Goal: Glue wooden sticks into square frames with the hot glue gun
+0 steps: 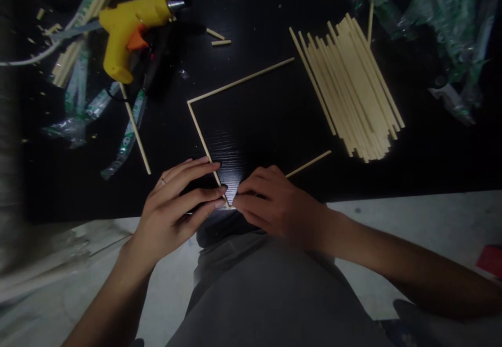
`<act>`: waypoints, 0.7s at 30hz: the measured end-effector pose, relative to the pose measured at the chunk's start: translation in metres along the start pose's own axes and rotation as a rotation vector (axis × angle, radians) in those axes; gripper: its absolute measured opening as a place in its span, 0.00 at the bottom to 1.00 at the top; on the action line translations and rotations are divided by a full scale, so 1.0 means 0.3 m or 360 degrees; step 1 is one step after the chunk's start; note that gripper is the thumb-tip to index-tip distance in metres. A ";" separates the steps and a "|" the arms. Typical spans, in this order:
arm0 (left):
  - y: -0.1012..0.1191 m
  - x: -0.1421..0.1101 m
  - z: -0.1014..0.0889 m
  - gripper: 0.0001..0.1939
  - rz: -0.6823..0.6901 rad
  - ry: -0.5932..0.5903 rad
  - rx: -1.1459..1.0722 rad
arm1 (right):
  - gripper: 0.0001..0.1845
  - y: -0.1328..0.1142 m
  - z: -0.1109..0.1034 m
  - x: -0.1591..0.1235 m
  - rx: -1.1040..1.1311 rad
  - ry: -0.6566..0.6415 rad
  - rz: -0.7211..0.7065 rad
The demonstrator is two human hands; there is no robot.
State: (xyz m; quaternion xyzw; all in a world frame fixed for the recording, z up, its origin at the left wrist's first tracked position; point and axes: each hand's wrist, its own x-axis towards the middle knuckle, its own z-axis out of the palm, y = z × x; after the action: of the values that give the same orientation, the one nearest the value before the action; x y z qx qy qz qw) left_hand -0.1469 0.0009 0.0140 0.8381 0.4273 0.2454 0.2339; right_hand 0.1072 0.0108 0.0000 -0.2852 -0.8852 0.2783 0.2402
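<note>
Three thin wooden sticks form an open-sided frame near the table's front edge. My left hand (pixel 178 198) presses its fingers and thumb on the left stick (pixel 200 131), close to the near corner. My right hand (pixel 274 200) is closed around the near stick (pixel 309 163), whose right end sticks out past the knuckles. At that corner the two sticks meet between my fingertips. A far stick (pixel 241 80) runs from the upper corner toward the right, touched by neither hand.
On the black table (pixel 251 122), a yellow glue gun (pixel 133 28) with an orange trigger stands at upper left by wrapped sticks (pixel 86 28). A pile of loose sticks (pixel 349 91) lies to the right. Clear plastic wrappers (pixel 439 18) fill the upper right.
</note>
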 end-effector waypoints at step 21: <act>-0.014 -0.017 0.010 0.12 0.0045 0.0039 0.0024 | 0.12 -0.005 -0.003 0.003 0.0033 0.0000 0.0032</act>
State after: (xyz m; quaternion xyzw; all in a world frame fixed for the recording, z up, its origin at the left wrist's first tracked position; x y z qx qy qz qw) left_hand -0.1502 -0.0018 0.0079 0.8428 0.4200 0.2557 0.2186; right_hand 0.1064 0.0108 0.0017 -0.2915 -0.8794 0.2898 0.2403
